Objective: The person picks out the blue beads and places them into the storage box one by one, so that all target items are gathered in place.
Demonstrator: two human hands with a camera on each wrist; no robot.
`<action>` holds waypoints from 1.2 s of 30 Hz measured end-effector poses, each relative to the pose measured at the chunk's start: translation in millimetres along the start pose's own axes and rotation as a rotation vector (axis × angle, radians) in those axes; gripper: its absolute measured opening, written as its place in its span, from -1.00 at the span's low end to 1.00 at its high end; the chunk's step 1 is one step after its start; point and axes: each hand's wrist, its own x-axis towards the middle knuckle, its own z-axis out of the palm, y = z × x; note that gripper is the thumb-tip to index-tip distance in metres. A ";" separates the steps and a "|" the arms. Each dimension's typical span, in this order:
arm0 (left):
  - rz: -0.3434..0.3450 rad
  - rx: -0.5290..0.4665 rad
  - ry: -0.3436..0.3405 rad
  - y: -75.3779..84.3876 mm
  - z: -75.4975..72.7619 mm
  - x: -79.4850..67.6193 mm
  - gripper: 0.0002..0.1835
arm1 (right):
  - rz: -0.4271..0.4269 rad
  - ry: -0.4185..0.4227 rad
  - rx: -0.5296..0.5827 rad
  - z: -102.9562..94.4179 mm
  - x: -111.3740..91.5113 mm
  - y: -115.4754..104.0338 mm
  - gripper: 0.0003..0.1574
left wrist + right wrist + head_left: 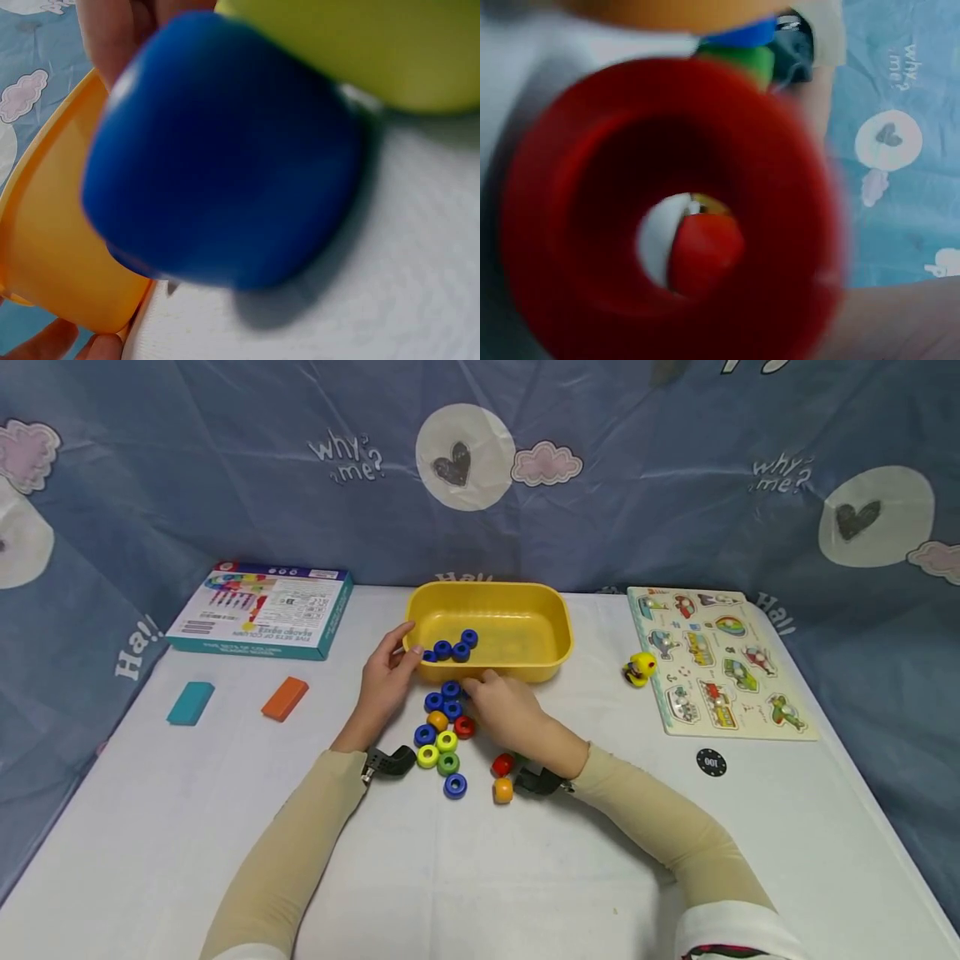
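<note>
My left hand (382, 683) grips the left end of a yellow plastic tub (536, 672), thumb over the front rim. Several blue beads (461, 652) lie inside the tub at its left. Just in front of it my right hand (512, 712) is bent down, fingertips pinching a blue bead mostly hidden under them. Beside those fingertips spreads a cluster of ring-shaped beads: blue (433, 702), orange (437, 720), red (464, 727), yellow-green (427, 756) and green (448, 764). Close up, a blue bead (225, 157) fills the left wrist view and a red bead (547, 217) the right.
Near the right wrist lie a red bead (502, 765) and an orange bead (502, 791). At left are a box (258, 610), a teal block (191, 703) and an orange block (285, 699). A picture puzzle board (720, 664), yellow duck (640, 669) and black chip (711, 762) are right.
</note>
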 end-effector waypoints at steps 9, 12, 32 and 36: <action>-0.011 -0.011 -0.016 1.1 -0.8 2.2 -0.47 | 0.038 -0.028 0.133 5.0 4.2 4.3 -0.82; -0.005 -0.021 -0.020 1.0 -0.6 3.3 -0.46 | 0.017 -0.029 0.128 -0.1 3.8 3.8 -0.81; -0.002 -0.004 0.003 -1.1 2.8 -2.8 -0.49 | 0.297 -0.247 0.648 -18.3 62.6 85.9 -0.62; 0.010 0.006 0.011 0.4 -0.1 -1.1 -0.49 | 0.314 -0.268 0.666 -11.3 69.1 85.2 -0.59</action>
